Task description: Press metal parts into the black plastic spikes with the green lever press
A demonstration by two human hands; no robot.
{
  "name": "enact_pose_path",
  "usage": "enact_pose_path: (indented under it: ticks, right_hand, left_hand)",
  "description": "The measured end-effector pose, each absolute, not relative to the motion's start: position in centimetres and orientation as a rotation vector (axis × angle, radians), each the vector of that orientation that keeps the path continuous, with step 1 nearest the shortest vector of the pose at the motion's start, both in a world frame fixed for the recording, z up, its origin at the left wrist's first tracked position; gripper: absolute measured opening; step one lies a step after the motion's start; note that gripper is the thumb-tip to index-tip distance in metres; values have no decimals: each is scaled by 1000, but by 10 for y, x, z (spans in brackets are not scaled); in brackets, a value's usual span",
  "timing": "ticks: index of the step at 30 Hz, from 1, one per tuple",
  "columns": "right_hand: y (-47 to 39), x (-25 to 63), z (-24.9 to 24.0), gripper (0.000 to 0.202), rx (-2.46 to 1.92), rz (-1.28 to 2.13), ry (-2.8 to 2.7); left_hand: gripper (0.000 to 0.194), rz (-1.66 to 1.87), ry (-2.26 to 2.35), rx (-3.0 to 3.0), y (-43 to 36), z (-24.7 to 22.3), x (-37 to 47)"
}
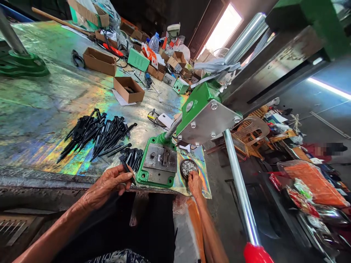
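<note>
My left hand (116, 179) pinches one slim black plastic stake-like piece (126, 168) near the table's front edge. My right hand (195, 183) reaches to a round dark dish (181, 171) of small silvery metal bits (189, 166). Its fingertips are pressed together at the dish; whether they hold a bit cannot be seen. Between both hands stands the green base (142, 171) of a hand press, with a steel fixture plate (159, 159) on top. Left of the base lie a small row of black pieces (135, 157) and a larger loose heap (100, 137).
The press head (203, 113) overhangs the right side, its long lever (238, 179) slanting down to a red grip (257, 254). Open cardboard boxes (128, 89) and pliers (78, 58) lie farther back. Another press's green foot (27, 64) stands far left.
</note>
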State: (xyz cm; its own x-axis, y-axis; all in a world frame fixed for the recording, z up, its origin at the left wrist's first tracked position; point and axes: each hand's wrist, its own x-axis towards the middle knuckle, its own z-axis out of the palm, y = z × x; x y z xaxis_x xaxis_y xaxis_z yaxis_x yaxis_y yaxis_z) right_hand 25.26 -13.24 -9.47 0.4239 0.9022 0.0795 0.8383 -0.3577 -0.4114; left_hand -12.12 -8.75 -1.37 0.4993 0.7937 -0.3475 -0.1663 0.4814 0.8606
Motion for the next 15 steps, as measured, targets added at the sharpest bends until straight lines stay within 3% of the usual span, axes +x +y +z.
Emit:
enact_pose_path:
  ticks: [15]
  right_hand:
    - [-139, 251, -87, 26, -1955, 438, -1144]
  left_hand:
    - [33, 691, 795, 759, -97, 1, -75]
